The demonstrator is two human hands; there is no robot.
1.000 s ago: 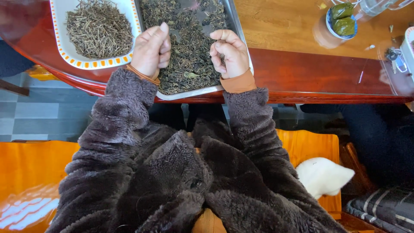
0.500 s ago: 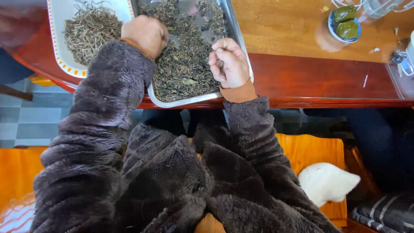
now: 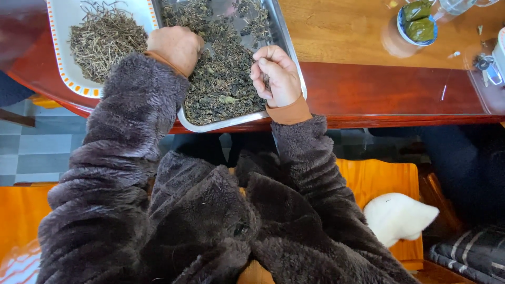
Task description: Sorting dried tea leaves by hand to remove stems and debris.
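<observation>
The left hand [image 3: 176,47] rests curled on dried leaves [image 3: 221,79] heaped in the metal tray [image 3: 286,47] on the table [image 3: 368,84]. The right hand [image 3: 276,76] pinches a few bits. Small pinches should keep stems from slipping past, toward the white tray [image 3: 60,47].

I see dark green-brown dried leaves [image 3: 221,79] in a silver metal tray [image 3: 286,47] | olive-tan stems [image 3: 105,39] on a white dish with orange dotted rim [image 3: 66,68] | fuzzy dark brown sleeves [image 3: 126,137], orange cuffs | glossy red-brown table edge [image 3: 394,94] | grey checked floor tiles [image 3: 31,152] | orange wooden seat [image 3: 379,179]
</observation>
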